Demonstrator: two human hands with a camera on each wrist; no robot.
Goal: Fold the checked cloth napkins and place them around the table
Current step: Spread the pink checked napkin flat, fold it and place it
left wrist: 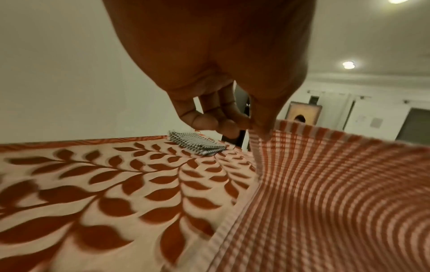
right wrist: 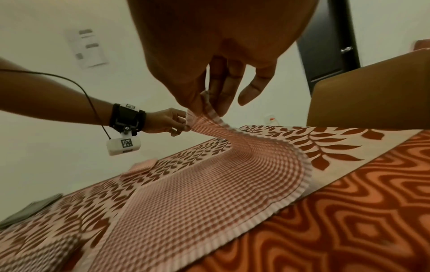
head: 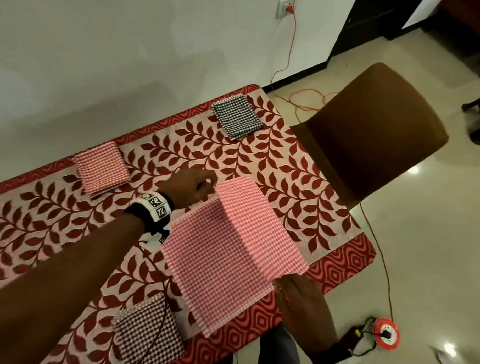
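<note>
Here we see a red-and-white checked napkin [head: 231,252] half lifted off the table [head: 348,256], its far edge raised while the near half lies flat on the leaf-patterned tablecloth [head: 180,141]. Our left hand [head: 191,189] pinches 1 raised corner between thumb and fingertips — the left wrist view shows the thumb [left wrist: 265,119] pressed onto the white hem. Our right hand [right wrist: 216,77] pinches the other raised corner, the cloth bunched between thumb and fingers [right wrist: 223,92], with 1 finger held loose and apart. In the head view the right hand sits low, at the table's near edge, blurred.

3 folded napkins already lie on the table: a black-and-white one [head: 237,116] near the far corner, a red-checked one [head: 102,167] by the wall-side edge, and a dark maroon-checked one [head: 146,333] at the near edge — just beside the open napkin. A brown chair [head: 371,132] stands at the table's end.
</note>
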